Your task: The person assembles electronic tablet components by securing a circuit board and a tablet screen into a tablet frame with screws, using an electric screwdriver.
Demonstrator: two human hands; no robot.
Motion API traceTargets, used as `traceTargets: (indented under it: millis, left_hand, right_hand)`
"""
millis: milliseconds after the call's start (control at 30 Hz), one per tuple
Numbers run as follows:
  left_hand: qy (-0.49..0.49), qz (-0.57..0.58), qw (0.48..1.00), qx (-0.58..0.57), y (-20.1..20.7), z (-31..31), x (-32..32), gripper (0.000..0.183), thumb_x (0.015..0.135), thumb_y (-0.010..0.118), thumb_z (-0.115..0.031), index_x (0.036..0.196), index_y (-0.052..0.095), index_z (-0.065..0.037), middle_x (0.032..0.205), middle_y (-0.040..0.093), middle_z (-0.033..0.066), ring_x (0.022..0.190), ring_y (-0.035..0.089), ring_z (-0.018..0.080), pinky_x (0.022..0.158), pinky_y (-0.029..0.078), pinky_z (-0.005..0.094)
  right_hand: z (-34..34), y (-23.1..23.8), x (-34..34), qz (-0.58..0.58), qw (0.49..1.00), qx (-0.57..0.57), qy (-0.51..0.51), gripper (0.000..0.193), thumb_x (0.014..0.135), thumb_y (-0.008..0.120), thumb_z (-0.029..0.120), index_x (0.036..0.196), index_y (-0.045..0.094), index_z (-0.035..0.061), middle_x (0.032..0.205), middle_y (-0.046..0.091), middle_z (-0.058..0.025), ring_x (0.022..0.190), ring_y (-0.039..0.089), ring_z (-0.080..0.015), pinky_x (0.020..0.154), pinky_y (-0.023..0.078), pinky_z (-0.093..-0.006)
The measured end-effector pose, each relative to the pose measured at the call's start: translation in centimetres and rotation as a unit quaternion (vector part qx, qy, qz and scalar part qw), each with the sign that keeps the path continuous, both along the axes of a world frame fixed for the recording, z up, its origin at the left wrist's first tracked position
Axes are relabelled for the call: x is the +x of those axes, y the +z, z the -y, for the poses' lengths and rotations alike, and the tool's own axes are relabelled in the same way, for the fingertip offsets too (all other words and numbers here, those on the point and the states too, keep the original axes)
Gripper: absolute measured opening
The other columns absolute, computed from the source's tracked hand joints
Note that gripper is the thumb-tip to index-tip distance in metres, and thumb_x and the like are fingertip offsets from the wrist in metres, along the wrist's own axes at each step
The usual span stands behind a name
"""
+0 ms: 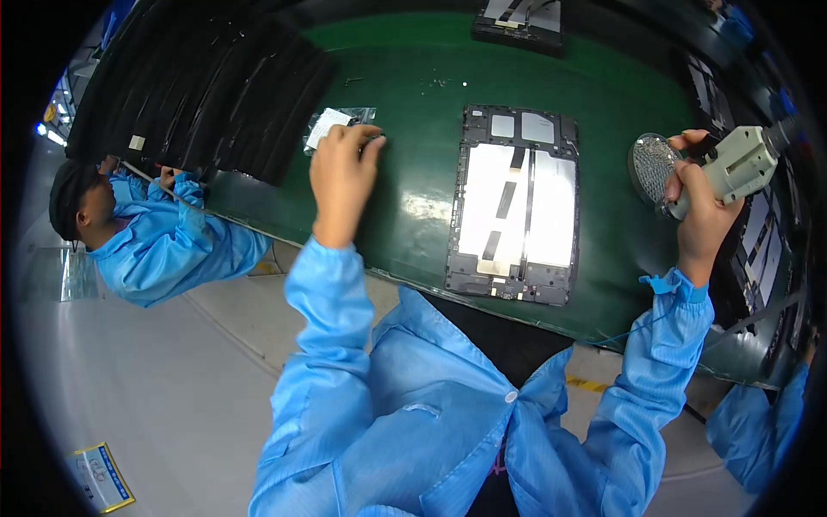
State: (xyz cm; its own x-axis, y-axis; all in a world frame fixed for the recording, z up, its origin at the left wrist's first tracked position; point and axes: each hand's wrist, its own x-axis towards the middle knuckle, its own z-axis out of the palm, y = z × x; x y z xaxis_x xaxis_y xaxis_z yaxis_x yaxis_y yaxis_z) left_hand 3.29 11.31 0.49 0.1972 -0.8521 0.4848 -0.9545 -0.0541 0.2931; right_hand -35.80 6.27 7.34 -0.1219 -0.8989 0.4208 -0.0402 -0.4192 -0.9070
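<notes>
My left hand (341, 179) is over the left part of the green work surface, beside a small clear bag with a white label (327, 123). Its thumb and forefinger are pinched together; what lies between them is too small to make out. On the right, my right hand (705, 211) is closed round a pale electric screwdriver (739, 165). Its thumb and forefinger reach to the edge of a round dish of small metal screws (652, 165). Between my hands lies an opened tablet (515, 202), with white battery panels and a dark frame.
Rows of black slotted racks (198, 86) fill the far left. Another opened device (519, 21) lies at the far edge, and more stand at the right (758, 250). Loose screws (441, 83) lie on the green mat (405, 69). A co-worker in blue (164, 233) sits at left.
</notes>
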Motion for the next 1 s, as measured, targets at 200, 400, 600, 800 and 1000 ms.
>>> traceTargets:
  millis: [200,400,600,800,1000]
  left_hand:
    - [-0.117,-0.062,0.98,0.146,0.6,2.9,5.1,0.019,0.082,0.075,-0.023,0.089,0.07,-0.007,0.084,0.059,0.0115,0.079,0.061,0.0259,0.068,0.049,0.037]
    - [-0.164,-0.21,0.96,0.08,0.8,3.3,4.0,0.015,0.091,0.069,-0.013,0.097,0.063,-0.001,0.087,0.062,0.0055,0.078,0.061,0.0126,0.069,0.048,0.0266]
    - [-0.268,-0.401,0.876,-0.019,2.3,6.3,-1.8,0.024,0.095,0.063,-0.008,0.117,0.065,0.001,0.093,0.068,0.0061,0.081,0.061,0.0097,0.075,0.049,0.0219]
    - [-0.234,-0.416,0.876,-0.065,-0.6,10.5,-4.2,0.025,0.097,0.064,-0.016,0.116,0.068,0.0,0.091,0.067,0.0031,0.079,0.059,0.0075,0.069,0.045,0.0193]
    - [-0.185,-0.529,0.827,-0.043,-2.6,10.3,-3.9,0.032,0.098,0.063,-0.015,0.125,0.062,0.002,0.107,0.069,0.0098,0.082,0.062,0.0089,0.072,0.049,0.0207]
  right_hand:
    - [0.4,-0.7,0.1,0.009,1.0,-0.012,0.022,0.027,0.078,0.058,-0.005,0.104,0.063,-0.0074,0.093,0.07,-0.0151,0.055,0.055,-0.0102,0.051,0.044,-0.0238]
    - [0.6,-0.6,0.1,0.016,1.0,-0.003,0.016,0.025,0.077,0.058,-0.007,0.102,0.064,-0.007,0.091,0.07,-0.0158,0.055,0.055,-0.0106,0.05,0.044,-0.0242]
    - [3.8,-1.5,-2.2,0.021,0.998,-0.061,-0.011,0.022,0.077,0.059,-0.007,0.098,0.066,-0.008,0.091,0.072,-0.0169,0.053,0.057,-0.0107,0.049,0.046,-0.0243]
    - [6.6,-3.2,-3.8,0.003,0.996,-0.083,0.016,0.026,0.076,0.054,-0.009,0.102,0.062,-0.0072,0.103,0.069,-0.0228,0.053,0.054,-0.0128,0.052,0.048,-0.0271]
    - [7.1,-3.7,-5.2,-0.007,0.997,-0.077,-0.004,0.026,0.077,0.055,-0.008,0.101,0.062,-0.0076,0.099,0.07,-0.0227,0.053,0.056,-0.0146,0.052,0.049,-0.0292]
